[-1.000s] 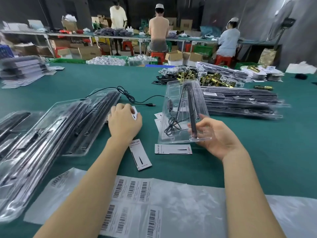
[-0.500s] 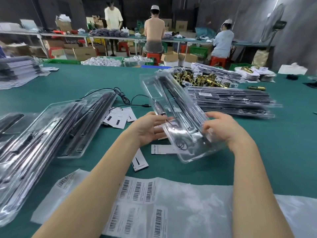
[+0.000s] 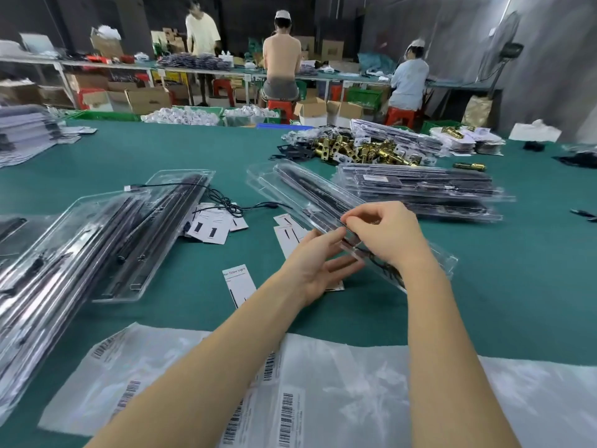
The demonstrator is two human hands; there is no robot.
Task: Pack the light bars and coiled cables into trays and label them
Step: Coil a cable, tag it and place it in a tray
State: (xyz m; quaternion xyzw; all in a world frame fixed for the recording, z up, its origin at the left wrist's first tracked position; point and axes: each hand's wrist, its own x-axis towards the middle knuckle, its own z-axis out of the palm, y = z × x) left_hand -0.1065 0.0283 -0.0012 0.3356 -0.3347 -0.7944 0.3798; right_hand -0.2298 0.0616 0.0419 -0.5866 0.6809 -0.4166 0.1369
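Mid-task. Clear tray [image 3: 310,192] with light bar inside, tilted above tabletop [image 3: 484,286]. Left hand [image 3: 318,260] fingers extended beneath tray's near end; right hand [image 3: 384,234] fingers pinch its edge. Packed stack [image 3: 420,189] beyond fingers; open trays [image 3: 106,240] remain left; barcode labels [image 3: 274,412] unapplied.

I'm holding a clear plastic tray [image 3: 310,195] tilted above the middle of the green table [image 3: 161,150], a black light bar [image 3: 307,189] lying lengthwise inside and a coiled black cable [image 3: 386,270] sitting at its near end.
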